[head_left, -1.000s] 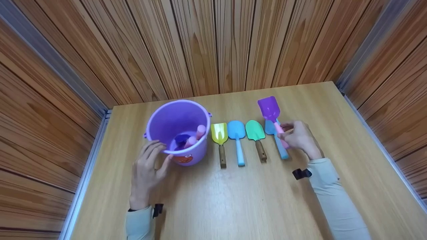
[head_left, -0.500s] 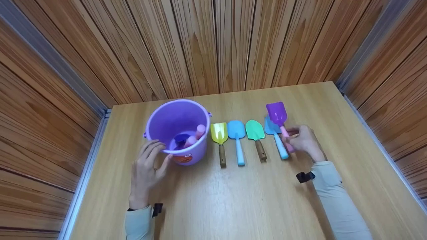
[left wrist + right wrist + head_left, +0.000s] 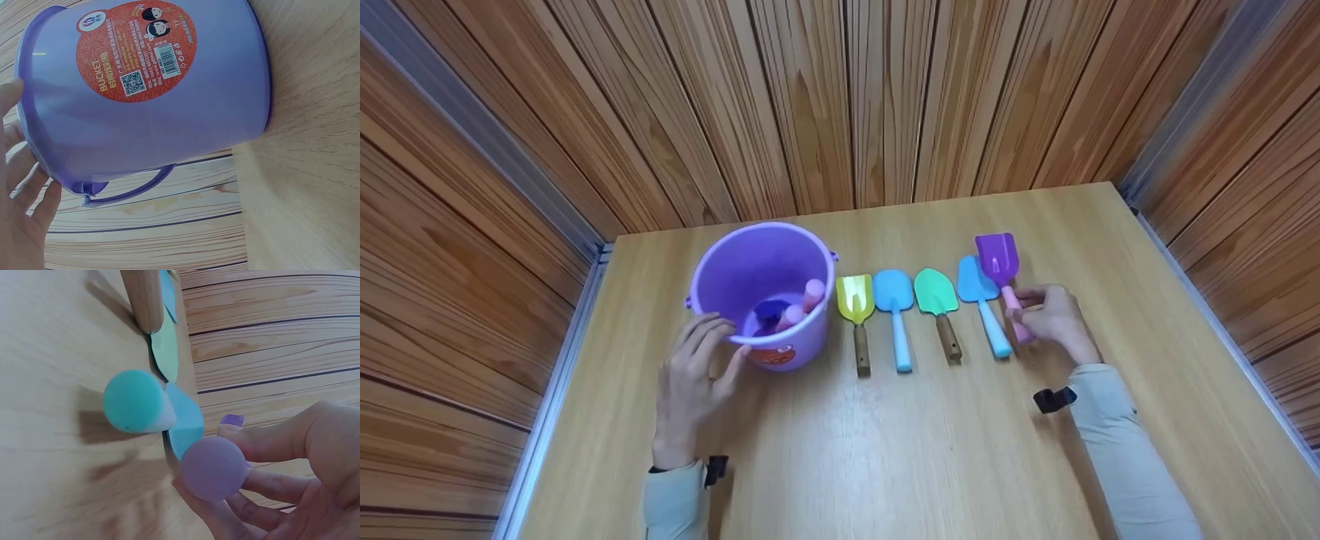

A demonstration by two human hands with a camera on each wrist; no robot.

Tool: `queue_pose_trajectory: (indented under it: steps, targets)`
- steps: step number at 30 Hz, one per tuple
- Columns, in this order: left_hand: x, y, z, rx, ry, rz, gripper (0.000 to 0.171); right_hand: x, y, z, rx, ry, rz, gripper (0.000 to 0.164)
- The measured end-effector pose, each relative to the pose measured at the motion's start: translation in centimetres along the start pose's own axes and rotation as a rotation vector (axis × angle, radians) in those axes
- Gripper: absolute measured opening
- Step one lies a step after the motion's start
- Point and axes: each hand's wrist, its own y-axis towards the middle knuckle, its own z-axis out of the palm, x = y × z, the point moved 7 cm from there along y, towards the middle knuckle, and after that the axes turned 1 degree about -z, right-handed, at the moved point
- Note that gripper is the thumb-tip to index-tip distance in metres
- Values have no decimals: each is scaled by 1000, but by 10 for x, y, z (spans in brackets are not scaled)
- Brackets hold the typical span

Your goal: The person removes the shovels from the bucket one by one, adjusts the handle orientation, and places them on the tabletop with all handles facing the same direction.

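A purple bucket (image 3: pixel 761 262) stands upright on the table, with pink-handled toys (image 3: pixel 790 316) inside. My left hand (image 3: pixel 690 382) is at its near-left rim, fingers spread and fingertips touching it; the left wrist view shows the bucket's red label (image 3: pixel 136 53) from the side. My right hand (image 3: pixel 1054 315) pinches the pink handle of a purple toy shovel (image 3: pixel 997 259), close over the table. In the right wrist view the round handle end (image 3: pixel 214 468) sits between thumb and fingers. Just left of that shovel lies a blue toy shovel (image 3: pixel 977 279).
Left of these, a green trowel (image 3: pixel 936 291), another blue shovel (image 3: pixel 892 289) and a yellow shovel (image 3: pixel 855 298) lie in a row, handles toward me. Wood-panelled walls (image 3: pixel 855 105) rise behind the table (image 3: pixel 855 465) and at both sides.
My right hand has carried the purple shovel rightward and down, from over the rightmost blue shovel to beside it. My left hand and the bucket have stayed put.
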Motion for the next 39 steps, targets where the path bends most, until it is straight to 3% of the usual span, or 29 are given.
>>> queue_pose_trajectory:
  steps: [24, 31, 39]
  targets:
    - [0, 1, 0, 6, -11, -12, 36, -32, 5, -16, -51, -84, 44, 45]
    - [0, 0, 0, 8, -6, -17, 35, -36, 3, -14, -48, -49, 54, 47]
    - [-2, 1, 0, 0, -5, 15, 34, -33, -2, -16, -76, -116, -28, 47]
